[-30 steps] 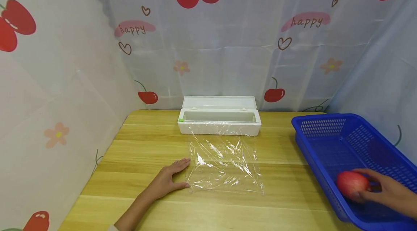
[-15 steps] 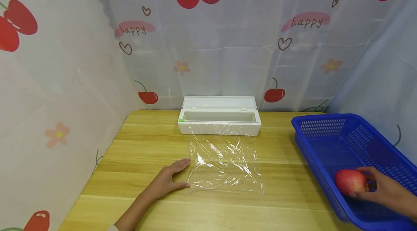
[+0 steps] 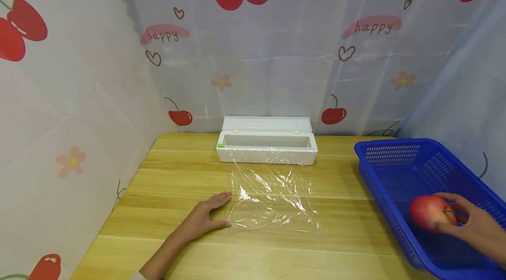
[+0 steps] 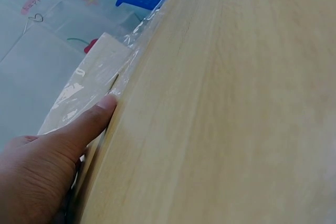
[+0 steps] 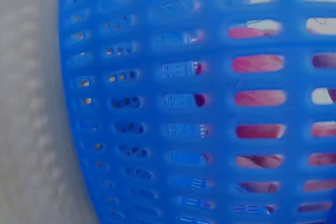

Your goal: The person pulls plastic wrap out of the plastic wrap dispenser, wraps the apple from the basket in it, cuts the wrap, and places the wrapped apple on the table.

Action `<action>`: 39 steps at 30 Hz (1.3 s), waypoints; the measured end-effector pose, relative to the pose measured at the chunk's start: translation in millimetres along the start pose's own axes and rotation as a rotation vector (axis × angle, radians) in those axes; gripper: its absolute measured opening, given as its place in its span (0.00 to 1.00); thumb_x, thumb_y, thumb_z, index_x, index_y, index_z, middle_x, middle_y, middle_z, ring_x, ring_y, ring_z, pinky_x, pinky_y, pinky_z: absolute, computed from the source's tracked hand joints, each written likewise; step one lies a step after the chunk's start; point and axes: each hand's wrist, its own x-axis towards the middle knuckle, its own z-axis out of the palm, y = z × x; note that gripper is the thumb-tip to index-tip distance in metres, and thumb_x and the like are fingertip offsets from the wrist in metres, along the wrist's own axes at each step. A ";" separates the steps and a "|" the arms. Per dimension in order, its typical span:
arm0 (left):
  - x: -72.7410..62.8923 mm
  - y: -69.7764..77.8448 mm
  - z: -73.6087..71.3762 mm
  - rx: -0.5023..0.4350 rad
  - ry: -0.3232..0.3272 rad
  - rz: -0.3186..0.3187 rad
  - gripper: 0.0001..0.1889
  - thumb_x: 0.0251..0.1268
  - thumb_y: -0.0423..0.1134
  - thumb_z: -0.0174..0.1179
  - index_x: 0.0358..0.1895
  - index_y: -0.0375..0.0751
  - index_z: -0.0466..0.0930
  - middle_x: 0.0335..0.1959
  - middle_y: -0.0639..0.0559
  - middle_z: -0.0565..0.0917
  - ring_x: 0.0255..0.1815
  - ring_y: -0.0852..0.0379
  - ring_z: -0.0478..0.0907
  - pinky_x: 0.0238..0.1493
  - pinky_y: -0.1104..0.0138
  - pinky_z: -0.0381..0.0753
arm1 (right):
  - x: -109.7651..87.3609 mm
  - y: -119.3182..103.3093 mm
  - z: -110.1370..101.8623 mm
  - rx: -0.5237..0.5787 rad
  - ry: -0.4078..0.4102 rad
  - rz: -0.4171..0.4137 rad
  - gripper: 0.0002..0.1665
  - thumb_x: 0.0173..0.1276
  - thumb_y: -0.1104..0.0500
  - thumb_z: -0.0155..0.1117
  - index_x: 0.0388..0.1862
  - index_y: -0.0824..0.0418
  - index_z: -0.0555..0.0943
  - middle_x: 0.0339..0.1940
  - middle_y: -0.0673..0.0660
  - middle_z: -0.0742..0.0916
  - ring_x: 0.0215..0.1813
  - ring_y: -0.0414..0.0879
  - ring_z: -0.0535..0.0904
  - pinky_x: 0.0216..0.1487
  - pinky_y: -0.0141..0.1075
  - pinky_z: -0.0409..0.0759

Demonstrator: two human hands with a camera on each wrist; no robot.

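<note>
My right hand [image 3: 472,223] holds a red apple [image 3: 430,213] over the blue basket [image 3: 377,199], thumb on the near side and fingers behind. The apple's stem end faces the hand. In the right wrist view the basket's slotted wall [image 5: 215,87] fills most of the picture, and red skin shows through its slots. A sheet of clear plastic wrap [image 3: 272,201] lies wrinkled on the table, drawn from the white wrap box [image 3: 266,156]. My left hand [image 3: 203,218] rests at the sheet's left edge with straight fingers; its thumb [image 4: 97,116] touches the film in the left wrist view.
The wrap box stands at the back of the wooden table [image 3: 158,210] with its lid [image 3: 266,123] raised and a green slider [image 3: 220,145] on its left end. Cherry-printed curtains [image 3: 276,69] enclose the back and both sides. The basket takes up the right side.
The right hand has raised the apple a little inside the basket and turned it, so the stem end shows more. The left hand and the film stay put.
</note>
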 end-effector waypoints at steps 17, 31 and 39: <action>-2.1 1.2 0.6 -0.007 0.013 0.016 0.43 0.57 0.59 0.71 0.73 0.41 0.70 0.76 0.52 0.69 0.77 0.43 0.62 0.72 0.42 0.62 | -4.7 -28.6 -2.9 0.190 0.240 -0.072 0.48 0.56 0.67 0.80 0.69 0.36 0.69 0.48 0.21 0.73 0.42 0.15 0.71 0.31 0.16 0.74; -0.5 2.1 -0.3 -0.036 -0.012 -0.019 0.44 0.57 0.60 0.71 0.74 0.43 0.70 0.76 0.56 0.67 0.78 0.51 0.59 0.76 0.47 0.58 | -10.7 -70.6 -5.9 0.258 0.255 -0.150 0.49 0.52 0.76 0.78 0.68 0.42 0.71 0.50 0.26 0.77 0.44 0.20 0.74 0.30 0.18 0.78; 0.0 2.0 -0.4 -0.023 -0.003 0.003 0.44 0.57 0.60 0.71 0.74 0.41 0.70 0.76 0.53 0.68 0.78 0.45 0.61 0.74 0.44 0.60 | -13.4 -89.8 -5.5 0.181 0.209 -0.109 0.49 0.57 0.67 0.80 0.74 0.45 0.68 0.51 0.26 0.74 0.44 0.19 0.73 0.28 0.21 0.77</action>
